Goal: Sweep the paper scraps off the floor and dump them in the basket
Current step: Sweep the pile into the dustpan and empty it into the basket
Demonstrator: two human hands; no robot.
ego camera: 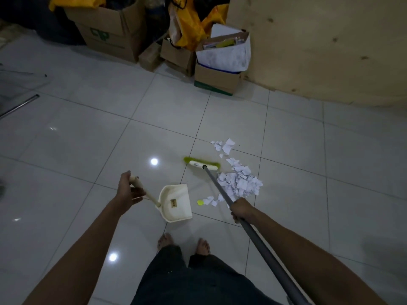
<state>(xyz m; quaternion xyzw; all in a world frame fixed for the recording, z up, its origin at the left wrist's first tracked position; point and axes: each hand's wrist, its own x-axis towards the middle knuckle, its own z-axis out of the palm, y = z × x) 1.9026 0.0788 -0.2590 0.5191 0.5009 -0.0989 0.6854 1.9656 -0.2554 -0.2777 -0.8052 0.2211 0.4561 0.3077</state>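
White glossy tiles make up the floor [83, 142], and one metal rod [19, 105] lies at its far left edge. Four cardboard boxes [110, 29] stand along the back with yellow bags [189, 29] slumped among them. The rightmost box [217, 79] is stuffed with paper sheets.

Nearer, the left hand [128, 190] has its grip closed round the top of the stick handle of the one cream dustpan [176, 202]. The pan is down at the floor, its straight open edge turned toward the litter. Two bare feet [165, 241] stand just below it.

One broom [202, 164] follows, its green-bristled head blurred and set just left of the paper scraps [239, 182]. The scraps all lie on the floor in three groups:
- a small cluster farthest from the person;
- one big heap beside the broom head;
- a few loose bits between the heap and the dustpan, with one yellow-green bit [200, 202] among them.

The right hand [241, 210] has its grip wrapped tight round the broom's grey pole, about midway along what shows. One plywood board [319, 40] fills the right background.
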